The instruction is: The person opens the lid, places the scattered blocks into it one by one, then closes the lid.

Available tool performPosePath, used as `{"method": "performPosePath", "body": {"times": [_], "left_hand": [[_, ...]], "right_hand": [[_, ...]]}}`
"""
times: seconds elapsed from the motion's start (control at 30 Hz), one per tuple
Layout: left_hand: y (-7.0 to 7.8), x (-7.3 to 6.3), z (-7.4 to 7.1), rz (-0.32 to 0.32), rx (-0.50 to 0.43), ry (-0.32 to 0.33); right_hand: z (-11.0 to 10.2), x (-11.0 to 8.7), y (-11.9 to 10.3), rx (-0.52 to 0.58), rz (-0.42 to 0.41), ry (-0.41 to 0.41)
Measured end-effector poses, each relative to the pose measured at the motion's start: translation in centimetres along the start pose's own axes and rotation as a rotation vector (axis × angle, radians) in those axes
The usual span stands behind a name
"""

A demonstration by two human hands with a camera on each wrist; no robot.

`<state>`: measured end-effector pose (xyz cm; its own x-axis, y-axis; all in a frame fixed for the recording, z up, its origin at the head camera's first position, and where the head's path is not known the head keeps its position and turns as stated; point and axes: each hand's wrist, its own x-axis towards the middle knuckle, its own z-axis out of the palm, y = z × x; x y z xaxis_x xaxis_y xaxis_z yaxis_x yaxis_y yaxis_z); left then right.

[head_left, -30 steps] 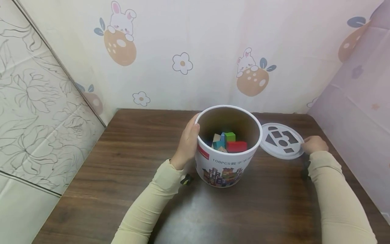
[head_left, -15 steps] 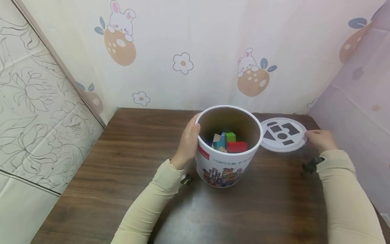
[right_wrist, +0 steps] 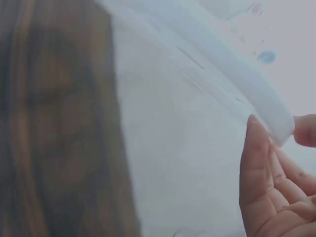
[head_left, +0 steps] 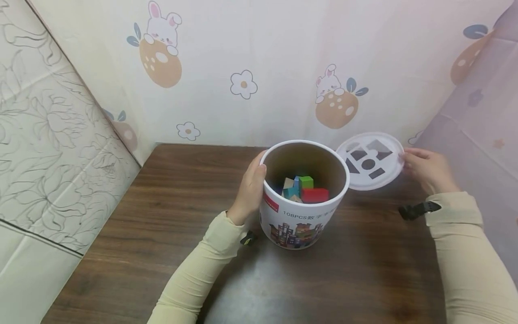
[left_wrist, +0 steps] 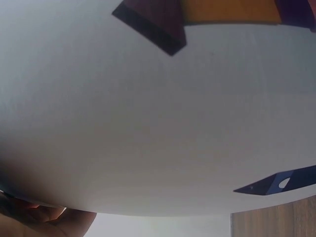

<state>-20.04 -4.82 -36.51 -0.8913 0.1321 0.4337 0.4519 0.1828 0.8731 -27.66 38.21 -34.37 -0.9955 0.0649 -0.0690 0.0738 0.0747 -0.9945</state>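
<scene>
A white bucket (head_left: 293,213) with printed buildings stands upright on the table in the head view. Inside it lie several coloured blocks, among them a red block (head_left: 315,195) and a green block (head_left: 306,182). My left hand (head_left: 247,193) holds the bucket's left side near the rim; its wall fills most of the left wrist view. To the right, my right hand (head_left: 433,171) pinches the edge of a white round lid (head_left: 389,167) with shaped cut-outs. The lid is raised and tilted, its left edge partly behind the bucket's rim. Right fingertips and thumb show on the lid's edge (right_wrist: 276,118).
The brown wooden table (head_left: 170,193) reaches back to a patterned curtain wall (head_left: 283,58). A floral panel (head_left: 52,126) runs along the left, and a pale curtain (head_left: 481,148) along the right.
My right hand has lifted the lid off the table, up and slightly left, and it now tilts. My left hand and the bucket stay in place.
</scene>
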Motion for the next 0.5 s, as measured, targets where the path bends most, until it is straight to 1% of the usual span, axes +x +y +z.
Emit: {"method": "performPosePath", "body": {"times": [0.07,0.1,0.2,0.37,0.5], "left_hand": [[0.0,0.0,0.0,0.002,-0.002,-0.001],[0.0,0.0,0.0,0.002,-0.003,0.000],[0.0,0.0,0.0,0.004,-0.005,0.001],[0.0,0.1,0.0,0.007,-0.006,0.004],[-0.1,0.1,0.0,0.008,-0.006,0.004]], "right_hand": [[0.9,-0.5,-1.1,0.129,-0.037,-0.030],[1.3,-0.8,-1.6,0.158,-0.054,-0.039],[2.7,-1.8,-3.2,0.176,-0.111,-0.061],[5.6,-3.6,-5.4,0.158,-0.184,-0.069],[8.1,-5.5,-7.0,0.106,-0.246,-0.064]]}}
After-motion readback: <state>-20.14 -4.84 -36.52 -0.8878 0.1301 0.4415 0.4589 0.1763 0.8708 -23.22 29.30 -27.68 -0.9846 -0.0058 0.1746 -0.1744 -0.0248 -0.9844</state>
